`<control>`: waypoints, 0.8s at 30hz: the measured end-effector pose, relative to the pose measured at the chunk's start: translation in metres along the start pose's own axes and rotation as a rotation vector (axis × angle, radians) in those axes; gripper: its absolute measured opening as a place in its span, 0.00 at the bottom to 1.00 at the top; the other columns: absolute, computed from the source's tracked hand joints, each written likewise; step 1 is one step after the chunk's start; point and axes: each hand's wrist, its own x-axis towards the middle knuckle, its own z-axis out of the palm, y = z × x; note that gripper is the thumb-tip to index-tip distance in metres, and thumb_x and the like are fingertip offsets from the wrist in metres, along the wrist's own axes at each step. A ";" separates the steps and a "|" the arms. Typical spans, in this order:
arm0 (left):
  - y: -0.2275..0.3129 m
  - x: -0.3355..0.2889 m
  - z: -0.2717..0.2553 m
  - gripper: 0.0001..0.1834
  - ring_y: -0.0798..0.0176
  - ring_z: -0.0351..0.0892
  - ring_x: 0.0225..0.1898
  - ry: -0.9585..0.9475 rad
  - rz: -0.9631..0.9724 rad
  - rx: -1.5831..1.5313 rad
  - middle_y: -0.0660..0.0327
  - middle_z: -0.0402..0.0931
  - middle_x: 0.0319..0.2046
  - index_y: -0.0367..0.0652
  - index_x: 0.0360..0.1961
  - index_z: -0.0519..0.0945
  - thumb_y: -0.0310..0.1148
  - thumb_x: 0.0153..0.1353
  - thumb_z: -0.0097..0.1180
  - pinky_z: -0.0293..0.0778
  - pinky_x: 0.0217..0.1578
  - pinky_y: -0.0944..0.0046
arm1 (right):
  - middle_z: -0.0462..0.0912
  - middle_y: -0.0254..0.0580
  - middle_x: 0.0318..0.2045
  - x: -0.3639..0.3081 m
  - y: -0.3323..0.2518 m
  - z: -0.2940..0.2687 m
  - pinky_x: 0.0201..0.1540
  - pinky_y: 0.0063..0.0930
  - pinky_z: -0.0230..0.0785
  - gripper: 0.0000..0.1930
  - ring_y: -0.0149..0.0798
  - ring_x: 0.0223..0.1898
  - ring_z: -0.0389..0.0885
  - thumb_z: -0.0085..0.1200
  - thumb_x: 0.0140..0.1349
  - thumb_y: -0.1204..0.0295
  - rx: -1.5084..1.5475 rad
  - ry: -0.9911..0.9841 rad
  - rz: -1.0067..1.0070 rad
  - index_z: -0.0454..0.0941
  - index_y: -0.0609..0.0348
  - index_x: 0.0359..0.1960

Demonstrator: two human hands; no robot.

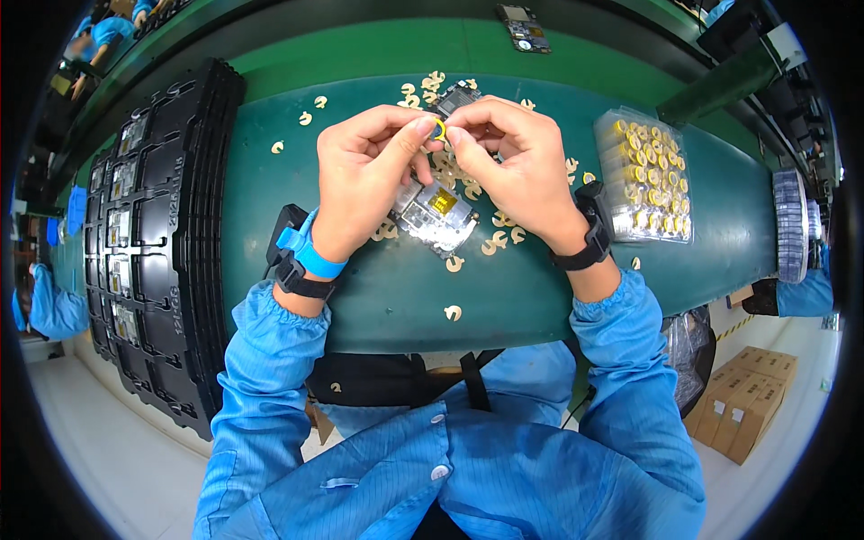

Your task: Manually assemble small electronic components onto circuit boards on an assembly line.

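Observation:
A small round, yellow-rimmed piece with a dark blue centre, which looks like a wrapped coin cell, is held up between my hands over the green work mat. My left hand pinches it between thumb and fingers. At its right edge, the thumb and index finger of my right hand are closed on the rim. Below them lies a silvery circuit board with a yellow patch. Another circuit board sits just beyond my fingertips, partly hidden. Pale C-shaped slips are strewn around and between the boards.
To the right stands a clear plastic tray with several yellow-rimmed round cells. Stacked black trays holding boards rise along the left. One more board lies at the far edge. Other people's blue sleeves show at both sides; cardboard boxes stand lower right.

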 end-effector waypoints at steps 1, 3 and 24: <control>0.001 0.000 0.000 0.09 0.71 0.83 0.24 0.001 -0.005 0.007 0.57 0.87 0.32 0.32 0.43 0.86 0.29 0.71 0.61 0.70 0.22 0.75 | 0.85 0.41 0.35 0.000 0.000 0.000 0.34 0.21 0.80 0.06 0.27 0.35 0.85 0.60 0.64 0.80 0.000 0.001 0.001 0.84 0.71 0.40; 0.001 0.000 0.000 0.09 0.71 0.83 0.25 0.000 -0.011 0.013 0.57 0.87 0.32 0.32 0.43 0.86 0.29 0.71 0.61 0.70 0.22 0.75 | 0.85 0.41 0.35 -0.001 0.000 -0.001 0.34 0.20 0.80 0.06 0.26 0.35 0.85 0.60 0.64 0.80 0.004 -0.008 0.028 0.83 0.71 0.40; -0.001 0.004 -0.006 0.11 0.61 0.88 0.32 0.118 -0.007 -0.021 0.50 0.87 0.38 0.30 0.47 0.82 0.29 0.75 0.55 0.80 0.31 0.68 | 0.76 0.29 0.21 0.004 -0.006 -0.023 0.24 0.20 0.60 0.03 0.20 0.21 0.67 0.62 0.61 0.78 -0.125 -0.102 0.097 0.82 0.64 0.31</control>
